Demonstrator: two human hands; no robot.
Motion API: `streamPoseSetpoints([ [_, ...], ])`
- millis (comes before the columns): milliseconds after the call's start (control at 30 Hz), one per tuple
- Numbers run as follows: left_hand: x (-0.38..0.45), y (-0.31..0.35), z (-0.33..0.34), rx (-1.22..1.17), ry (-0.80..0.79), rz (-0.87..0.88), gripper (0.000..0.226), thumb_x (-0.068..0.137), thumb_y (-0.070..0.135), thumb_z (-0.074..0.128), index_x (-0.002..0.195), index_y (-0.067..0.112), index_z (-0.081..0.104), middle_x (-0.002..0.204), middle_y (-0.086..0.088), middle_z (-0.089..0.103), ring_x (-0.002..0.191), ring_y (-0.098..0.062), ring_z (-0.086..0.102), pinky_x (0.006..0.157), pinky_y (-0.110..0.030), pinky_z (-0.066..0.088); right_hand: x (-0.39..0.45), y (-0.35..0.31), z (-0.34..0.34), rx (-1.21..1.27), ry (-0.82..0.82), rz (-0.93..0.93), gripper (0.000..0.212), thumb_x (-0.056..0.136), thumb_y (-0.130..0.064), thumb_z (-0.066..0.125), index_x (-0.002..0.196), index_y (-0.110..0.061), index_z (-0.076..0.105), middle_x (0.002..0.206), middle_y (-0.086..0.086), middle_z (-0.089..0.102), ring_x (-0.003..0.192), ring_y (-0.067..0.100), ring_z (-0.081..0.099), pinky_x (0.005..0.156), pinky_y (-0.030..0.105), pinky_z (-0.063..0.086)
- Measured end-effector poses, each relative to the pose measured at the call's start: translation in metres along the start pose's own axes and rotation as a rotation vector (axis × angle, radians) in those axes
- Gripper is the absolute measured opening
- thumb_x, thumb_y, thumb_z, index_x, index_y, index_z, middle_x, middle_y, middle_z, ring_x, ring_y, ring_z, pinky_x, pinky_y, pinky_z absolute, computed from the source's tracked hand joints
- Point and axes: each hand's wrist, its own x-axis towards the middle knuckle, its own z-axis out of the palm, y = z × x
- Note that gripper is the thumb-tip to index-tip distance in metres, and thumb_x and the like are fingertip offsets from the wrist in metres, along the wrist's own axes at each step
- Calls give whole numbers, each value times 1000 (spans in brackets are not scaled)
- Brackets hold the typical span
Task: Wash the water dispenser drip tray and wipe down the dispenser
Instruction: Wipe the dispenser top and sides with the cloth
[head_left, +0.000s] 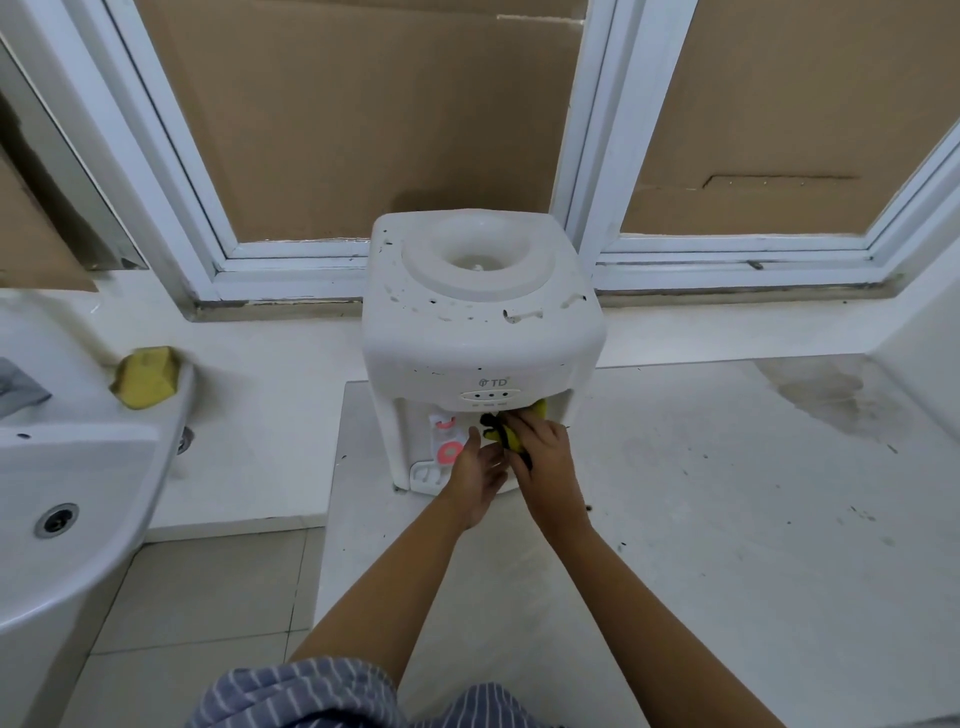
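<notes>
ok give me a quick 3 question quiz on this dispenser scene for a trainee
1. True or false: the right hand holds a yellow and black cloth against the front of the dispenser.
2. Where is the sponge?
A. on top of the dispenser
B. on the ledge by the sink, left of the dispenser
C. in the left hand
3. Fill in: the bottle well on top of the dispenser holds ____ bottle.

Key:
1. True
2. B
3. no
</notes>
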Motion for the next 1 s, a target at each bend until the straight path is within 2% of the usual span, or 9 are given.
streamPoseSetpoints([
  [167,-3,4,0,22,26,-39,76,98,60,18,146,4,36,150,-11,40,142,-27,33,120,-39,22,6,1,4,48,118,4,34,94,-10,50,122,-24,63,127,-8,60,108,13,53,91,24,42],
  [300,-3,4,-3,-1,5,-51,78,97,62,18,146,5,37,150,-11,40,140,-28,35,119,-44,24,13,-8,6,208,254,136,30,93,-3,54,117,-14,66,116,1,64,102,2,54,89,7,37],
  [433,-7,7,0,19,35,-44,76,98,59,17,147,3,33,153,-12,35,143,-27,31,119,-37,22,1,11,5,68,85,11,47,96,-5,51,140,-23,50,143,-6,51,112,15,54,94,22,41],
  [500,-6,9,1,10,45,-36,75,99,57,18,146,1,32,152,-15,35,142,-27,32,118,-35,23,-9,25,4,-32,-14,-5,59,99,-12,51,151,-29,32,156,-10,34,113,16,48,99,21,36],
  [567,-5,9,1,13,49,-38,75,99,57,18,146,0,32,152,-15,36,142,-27,32,119,-34,23,-12,27,0,-27,-18,-15,59,99,-12,50,152,-24,30,156,-8,34,111,15,46,100,20,35],
  [700,-6,10,2,21,60,-40,77,98,59,17,145,0,35,149,-16,40,140,-28,35,119,-36,23,-8,19,-2,202,225,100,55,93,-2,55,145,-13,43,142,-2,51,122,6,48,106,20,37],
  [800,-7,10,1,27,52,-42,79,98,60,14,144,0,37,148,-16,42,139,-29,36,119,-36,24,-15,16,7,294,296,248,50,94,-5,56,143,-12,48,142,1,52,132,17,48,111,32,38],
  [900,-6,9,-2,28,59,-42,80,98,60,12,141,-2,40,145,-17,46,138,-28,38,119,-36,24,-25,14,17,298,173,244,51,94,-8,55,144,-12,46,145,1,51,132,13,48,112,30,38],
  [1000,-5,9,-6,-2,-2,-47,80,98,59,9,135,1,49,128,-14,60,125,-24,50,108,-33,37,-39,14,27,288,-38,239,58,94,-5,58,148,-18,40,140,-3,55,118,1,54,100,9,39],
])
